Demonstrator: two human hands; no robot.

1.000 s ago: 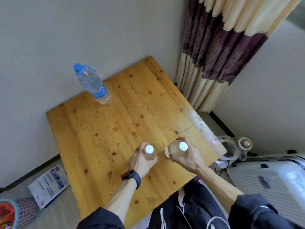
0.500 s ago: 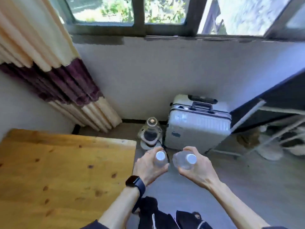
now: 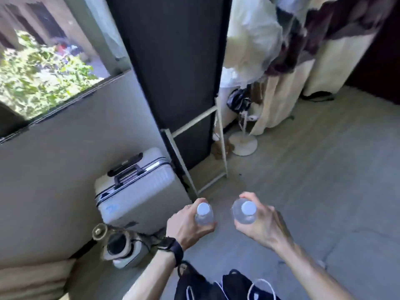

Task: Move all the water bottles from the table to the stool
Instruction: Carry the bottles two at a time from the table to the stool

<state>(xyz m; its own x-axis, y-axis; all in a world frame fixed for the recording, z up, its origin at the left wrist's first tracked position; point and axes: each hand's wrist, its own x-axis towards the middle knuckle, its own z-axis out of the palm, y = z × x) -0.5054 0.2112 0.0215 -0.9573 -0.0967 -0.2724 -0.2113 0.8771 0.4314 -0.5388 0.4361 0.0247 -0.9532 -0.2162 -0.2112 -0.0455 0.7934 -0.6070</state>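
Note:
My left hand (image 3: pixel 188 227), with a black watch on its wrist, grips a clear water bottle with a white cap (image 3: pixel 203 213). My right hand (image 3: pixel 263 227) grips a second clear bottle with a white cap (image 3: pixel 244 212). Both bottles are held upright in the air over the grey floor, side by side and apart from each other. Neither the table nor a stool is in view.
A white suitcase (image 3: pixel 138 189) stands against the wall at the left, with a kettle (image 3: pixel 118 247) on the floor in front of it. A dark panel with a white rack frame (image 3: pixel 220 135) and a fan base (image 3: pixel 243 145) lie ahead. Grey floor (image 3: pixel 324 169) spreads to the right.
The view has swung right, away from the wooden table, which has left the frame. Both hands have kept hold of their bottles and now carry them over the floor.

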